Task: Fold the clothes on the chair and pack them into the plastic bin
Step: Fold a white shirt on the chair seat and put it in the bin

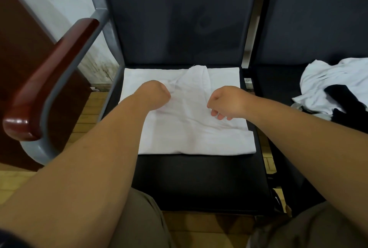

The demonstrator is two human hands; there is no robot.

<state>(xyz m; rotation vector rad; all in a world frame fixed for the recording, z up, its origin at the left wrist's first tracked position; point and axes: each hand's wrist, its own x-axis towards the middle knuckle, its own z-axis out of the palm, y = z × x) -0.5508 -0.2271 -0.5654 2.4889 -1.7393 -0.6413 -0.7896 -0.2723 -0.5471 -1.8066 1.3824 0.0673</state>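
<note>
Head view: our white garment (191, 134) lies flat on the back half of the chair seat (199, 178), right under both grips. Left grip (154, 94) and right grip (225, 101) hover side by side over its middle, fingers curled, and we can't tell if they're pinching cloth. We reckon the next fold goes side to side, with both grips about equally near. Bin's not in view.

Left hand (154, 94) and right hand (225, 101), curled, perhaps pinch the white garment (189, 134).
</note>
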